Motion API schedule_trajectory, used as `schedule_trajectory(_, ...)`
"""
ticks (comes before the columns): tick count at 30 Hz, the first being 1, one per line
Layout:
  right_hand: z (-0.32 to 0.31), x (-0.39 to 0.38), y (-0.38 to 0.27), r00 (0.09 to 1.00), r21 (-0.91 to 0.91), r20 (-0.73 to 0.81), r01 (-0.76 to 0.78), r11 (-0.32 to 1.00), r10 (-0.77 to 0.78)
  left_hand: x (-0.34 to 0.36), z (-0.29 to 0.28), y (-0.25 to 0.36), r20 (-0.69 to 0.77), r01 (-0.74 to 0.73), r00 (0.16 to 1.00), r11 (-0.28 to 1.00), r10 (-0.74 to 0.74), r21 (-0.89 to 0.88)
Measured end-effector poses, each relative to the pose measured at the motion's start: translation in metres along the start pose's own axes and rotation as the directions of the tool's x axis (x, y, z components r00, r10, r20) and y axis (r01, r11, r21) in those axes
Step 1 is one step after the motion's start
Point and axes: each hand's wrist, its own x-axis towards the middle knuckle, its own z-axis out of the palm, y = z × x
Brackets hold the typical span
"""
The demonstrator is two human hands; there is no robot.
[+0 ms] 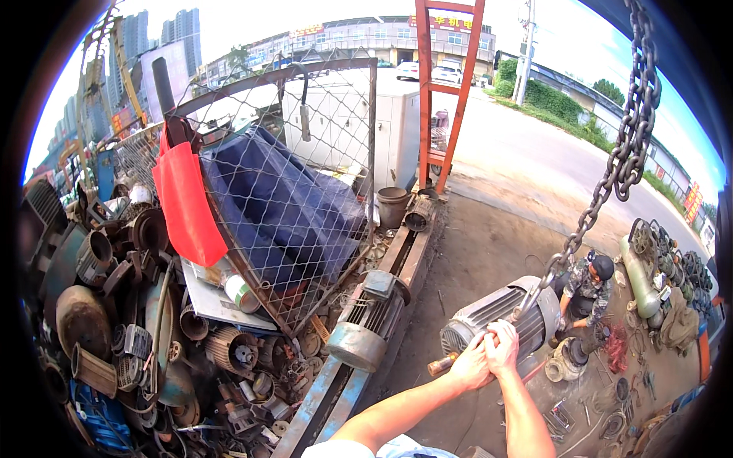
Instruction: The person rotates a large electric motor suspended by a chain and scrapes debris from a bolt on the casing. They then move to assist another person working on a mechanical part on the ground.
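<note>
Left grip [471, 369] and right grip [502, 348] meet, forearms [527, 412] outstretched.

The person wears a whitish short sleeve [336, 449] and, beside it, pale-blue-and-white cloth [416, 447]; the left forearm [408, 410] and right forearm [527, 416] are bare down to the fingers [500, 334].

Left: broad heap of rusty scrap metal [84, 317]. Red bag [188, 202] hangs at the upper corner of a wire-mesh panel [372, 137]. Through the mesh: creased navy tarp [267, 198], pale cabinets [393, 130] past it. Brown bucket [393, 208] stands just beside the panel's right post. Orange steel frame [425, 91], crossbarred, rises close by to the upper edge.

Right: person in patterned clothing and dark cap [592, 286], crouched low. Reddish tangle [617, 349] on the ground near them; pale green cylinder [640, 278] beyond, tilted.

Far off: sunlit road [527, 160], parked cars, long building [366, 38], tower blocks [182, 34] upper left.
</note>
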Motion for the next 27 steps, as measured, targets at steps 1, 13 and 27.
schedule_trajectory(1, 0.000, 0.000, 0.000, 1.000, 0.004, -0.003, -0.001, 1.000, 0.001, 0.000, 0.001, -0.001, 0.002, 0.000, 1.000, 1.000, 0.000, -0.003)
schedule_trajectory(13, 0.001, -0.001, 0.000, 1.000, 0.007, -0.009, -0.005, 1.000, 0.005, -0.001, -0.001, -0.001, 0.007, -0.016, 1.000, 0.999, 0.016, 0.030)
schedule_trajectory(27, 0.004, 0.002, 0.000, 1.000, 0.013, 0.005, -0.023, 1.000, 0.023, 0.000, -0.020, 0.004, 0.129, 0.019, 0.991, 0.998, -0.026, 0.053)
